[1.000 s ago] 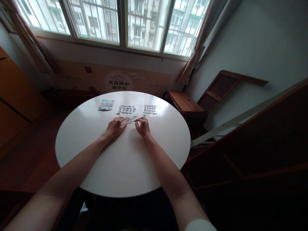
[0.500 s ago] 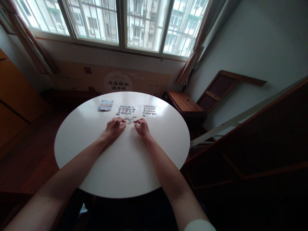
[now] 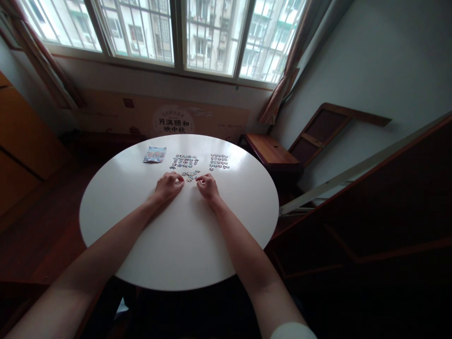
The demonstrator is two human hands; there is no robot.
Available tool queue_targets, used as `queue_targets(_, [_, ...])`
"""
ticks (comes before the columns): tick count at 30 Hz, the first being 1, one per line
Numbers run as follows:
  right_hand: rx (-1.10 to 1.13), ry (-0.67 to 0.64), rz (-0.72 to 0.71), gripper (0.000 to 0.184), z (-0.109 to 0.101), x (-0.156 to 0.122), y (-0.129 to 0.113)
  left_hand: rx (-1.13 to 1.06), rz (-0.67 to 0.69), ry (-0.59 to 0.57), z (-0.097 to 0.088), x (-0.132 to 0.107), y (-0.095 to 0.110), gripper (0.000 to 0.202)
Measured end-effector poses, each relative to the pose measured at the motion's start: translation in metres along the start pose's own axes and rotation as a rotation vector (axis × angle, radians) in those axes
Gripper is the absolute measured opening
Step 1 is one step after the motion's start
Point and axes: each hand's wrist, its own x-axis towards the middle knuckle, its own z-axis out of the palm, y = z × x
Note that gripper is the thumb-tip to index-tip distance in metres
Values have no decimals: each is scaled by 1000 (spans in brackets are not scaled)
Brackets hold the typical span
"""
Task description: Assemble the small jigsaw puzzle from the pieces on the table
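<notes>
A small cluster of jigsaw puzzle pieces [image 3: 191, 175] lies on the white table between my hands. On its left, my left hand [image 3: 170, 184] rests with thumb and forefinger curled together in a ring; anything held there is too small to make out. Across from it, my right hand [image 3: 208, 185] is closed in a pinch at the cluster's right edge, and its fingertips are too small to show what is in them. Behind the cluster lie two groups of pieces in loose rows, a left group [image 3: 185, 161] and a right group [image 3: 219, 162].
The oval white table [image 3: 176, 249] carries everything. A coloured picture packet [image 3: 154, 155] lies at its back left. Past the table's right edge stands a wooden stool [image 3: 270, 149], with a folded chair [image 3: 323, 132] against the wall. A barred window [image 3: 212, 37] is ahead.
My left hand's fingers have drawn back slightly and curled into a ring. My right hand has shifted very slightly at the cluster's edge. The piece groups look the same.
</notes>
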Motion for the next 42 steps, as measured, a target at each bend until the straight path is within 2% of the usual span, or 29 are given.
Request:
queue_targets(6, [-8, -13, 18, 16, -1, -1, -3, 35, -104, 51, 0, 1, -2, 23])
queue_targets(9, [-9, -23, 26, 16, -2, -1, -4, 59, -156, 19, -2, 1, -2, 24])
queue_targets(18, [-19, -34, 20, 15, -3, -1, -5, 21, -143, -21, -1, 2, -3, 22])
queue_targets(29, [-43, -30, 0, 15, -3, -2, -4, -180, -208, -58, 0, 8, -9, 20])
queue_targets(33, [-75, -35, -20, 14, -3, -2, -5, -351, -134, -37, 5, 8, -12, 23])
queue_targets(39, [-55, -68, -80, 18, -5, -4, -9, -786, 11, -38, 10, 13, -11, 39])
queue_targets(42, [-43, -110, -113, 20, -7, -6, -11, -868, 27, -68, 10, 11, -6, 38])
